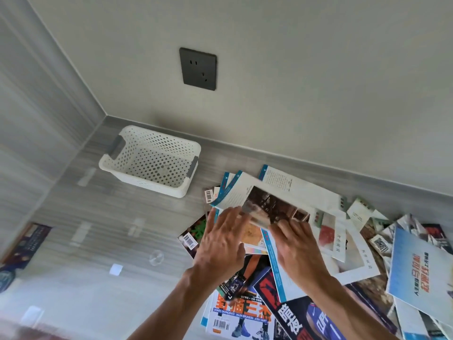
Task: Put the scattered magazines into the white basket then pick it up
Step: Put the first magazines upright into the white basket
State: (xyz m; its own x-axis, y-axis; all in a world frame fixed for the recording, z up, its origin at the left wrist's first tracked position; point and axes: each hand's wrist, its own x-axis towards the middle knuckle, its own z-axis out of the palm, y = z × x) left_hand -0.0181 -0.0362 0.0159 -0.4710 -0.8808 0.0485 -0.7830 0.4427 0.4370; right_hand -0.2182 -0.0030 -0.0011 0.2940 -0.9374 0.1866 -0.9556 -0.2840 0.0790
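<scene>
A white perforated basket (150,160) with grey handles stands empty on the grey floor near the wall corner. Right of it lies a heap of scattered magazines (306,253), several overlapping. My right hand (297,249) grips an open magazine (277,204) with a dark photo page, lifted a little above the heap. My left hand (224,238) reaches to the same magazine with straight fingers touching its left edge. A basketball magazine (241,312) lies below my arms.
A dark wall socket (198,68) sits on the wall above the basket. Another dark magazine or poster (23,249) lies at the far left edge. A blue-covered magazine (419,273) lies at the right. Bare grey floor (98,241) spreads between basket and hands.
</scene>
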